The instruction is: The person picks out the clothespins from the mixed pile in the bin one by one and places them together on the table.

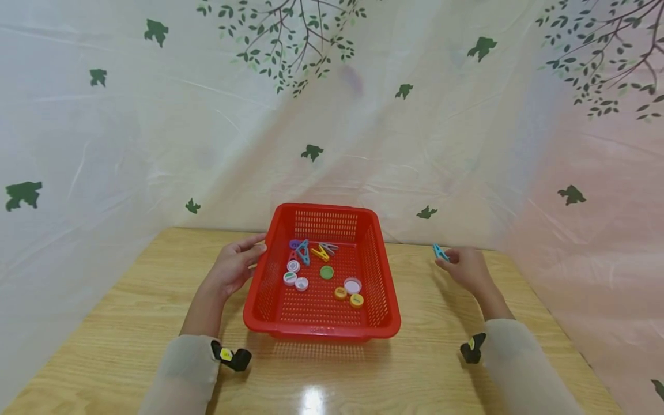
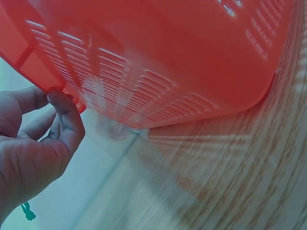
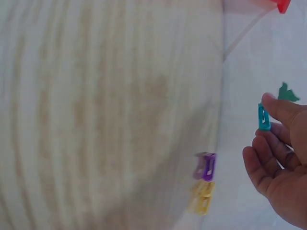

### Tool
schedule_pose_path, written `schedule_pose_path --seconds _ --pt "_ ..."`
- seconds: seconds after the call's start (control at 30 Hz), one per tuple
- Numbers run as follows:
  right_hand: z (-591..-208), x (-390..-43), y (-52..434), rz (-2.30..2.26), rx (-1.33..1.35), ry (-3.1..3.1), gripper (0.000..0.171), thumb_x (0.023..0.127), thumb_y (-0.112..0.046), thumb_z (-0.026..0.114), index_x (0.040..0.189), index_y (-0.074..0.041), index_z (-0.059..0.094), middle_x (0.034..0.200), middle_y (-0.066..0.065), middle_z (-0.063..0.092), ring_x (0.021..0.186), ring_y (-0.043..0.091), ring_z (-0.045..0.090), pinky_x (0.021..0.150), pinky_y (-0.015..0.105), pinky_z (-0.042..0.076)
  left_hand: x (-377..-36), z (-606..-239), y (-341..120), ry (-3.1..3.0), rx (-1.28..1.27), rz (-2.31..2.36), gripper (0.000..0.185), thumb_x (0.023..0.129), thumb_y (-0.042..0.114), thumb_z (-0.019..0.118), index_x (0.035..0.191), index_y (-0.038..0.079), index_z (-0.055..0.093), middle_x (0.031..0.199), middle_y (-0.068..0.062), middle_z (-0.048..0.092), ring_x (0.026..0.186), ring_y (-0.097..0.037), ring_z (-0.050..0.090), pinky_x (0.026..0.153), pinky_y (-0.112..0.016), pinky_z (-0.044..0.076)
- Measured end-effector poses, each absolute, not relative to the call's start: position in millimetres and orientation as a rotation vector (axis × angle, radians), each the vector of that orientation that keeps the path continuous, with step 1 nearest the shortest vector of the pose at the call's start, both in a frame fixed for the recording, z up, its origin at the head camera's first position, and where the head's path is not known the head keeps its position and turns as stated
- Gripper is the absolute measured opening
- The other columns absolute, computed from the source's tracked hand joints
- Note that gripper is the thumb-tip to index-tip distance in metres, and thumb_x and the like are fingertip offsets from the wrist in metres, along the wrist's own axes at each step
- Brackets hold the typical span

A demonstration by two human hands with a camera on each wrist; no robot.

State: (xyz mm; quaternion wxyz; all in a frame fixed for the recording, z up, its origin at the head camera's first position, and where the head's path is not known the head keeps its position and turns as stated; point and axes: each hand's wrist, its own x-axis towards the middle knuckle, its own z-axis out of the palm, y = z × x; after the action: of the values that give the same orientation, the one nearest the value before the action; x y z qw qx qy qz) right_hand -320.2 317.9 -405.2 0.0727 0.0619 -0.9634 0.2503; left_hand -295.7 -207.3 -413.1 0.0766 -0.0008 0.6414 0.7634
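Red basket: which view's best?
Head: the red basket fits fully in frame, with its rim and inside visible. Left wrist shows mostly its slotted outer wall, close up and cropped; right wrist catches just a small piece at the top edge.

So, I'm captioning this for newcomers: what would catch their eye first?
Probably the bright red basket, mid-scene on the table, with clips and round caps inside and the left hand at its rim. Then the blue clip that the right hand pinches, to the basket's right.

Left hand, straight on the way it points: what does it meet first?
The red perforated plastic basket: the left hand grips it at the side, so probably no free travel.
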Motion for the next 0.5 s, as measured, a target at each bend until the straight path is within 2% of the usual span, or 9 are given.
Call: schedule_pose_path --seconds 0.23,0.5 --pt "-419 -321 326 0.722 0.105 -2.987 0.047 0.1 -0.028 0.067 0.119 0.015 0.066 0.114 0.032 0.068 0.105 0.048 0.064 0.085 0.057 0.056 -296 -416 -206 1.93 -0.009 2.284 0.05 0.103 0.023 0.065 0.15 0.013 0.053 0.142 -0.015 0.06 0.119 -0.028 0.066 0.093 -0.04 0.058" --pt "-425 -324 326 0.706 0.063 -3.053 0.043 0.098 -0.026 0.069 0.113 0.014 0.069 0.11 0.03 0.07 0.103 0.046 0.065 0.084 0.054 0.056 -296 -415 -207 1.936 -0.013 2.277 0.052 0.102 0.025 0.066 0.151 0.013 0.052 0.143 -0.014 0.059 0.12 -0.029 0.066 0.093 -0.04 0.058"
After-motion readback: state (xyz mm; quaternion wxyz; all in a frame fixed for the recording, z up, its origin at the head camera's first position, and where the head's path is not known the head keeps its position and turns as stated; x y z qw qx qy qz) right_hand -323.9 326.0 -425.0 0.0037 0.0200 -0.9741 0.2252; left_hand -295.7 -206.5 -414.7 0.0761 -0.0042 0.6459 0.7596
